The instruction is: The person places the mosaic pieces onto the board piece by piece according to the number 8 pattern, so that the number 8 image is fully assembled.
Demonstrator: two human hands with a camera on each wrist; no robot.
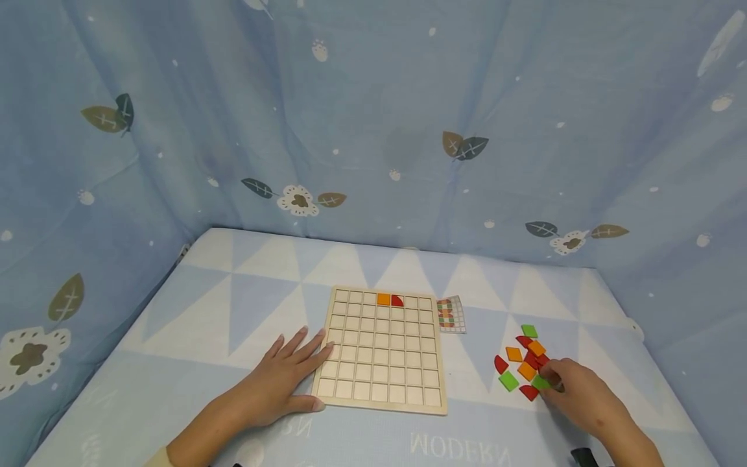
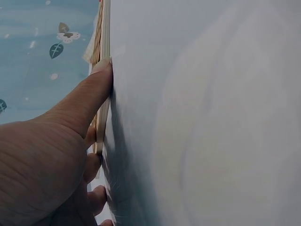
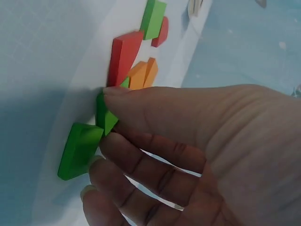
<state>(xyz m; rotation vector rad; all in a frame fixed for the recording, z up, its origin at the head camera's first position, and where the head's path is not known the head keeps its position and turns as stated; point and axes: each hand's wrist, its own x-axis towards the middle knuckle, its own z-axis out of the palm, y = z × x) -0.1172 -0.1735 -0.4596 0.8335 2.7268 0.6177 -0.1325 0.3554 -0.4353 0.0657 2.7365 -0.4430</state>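
Note:
A wooden grid board (image 1: 379, 373) lies on the table, its top row holding an orange square tile (image 1: 383, 299) beside a red quarter-circle tile (image 1: 396, 301). Along the board's left edge rests my left hand (image 1: 279, 383), fingers spread and straight; the left wrist view has its thumb against the board's side (image 2: 106, 49). My right hand (image 1: 586, 394) is at the near right side of a loose group of tiles. Between its thumb and index finger it pinches a green tile (image 3: 106, 115). Another green tile (image 3: 80, 150) lies just beside those fingertips.
Loose red, orange and green tiles, among them an orange square (image 1: 514, 354), lie on the right of the table, some overlapping. A small pattern card (image 1: 460, 316) sits at the board's right edge. Blue printed curtains (image 1: 373, 117) surround the table.

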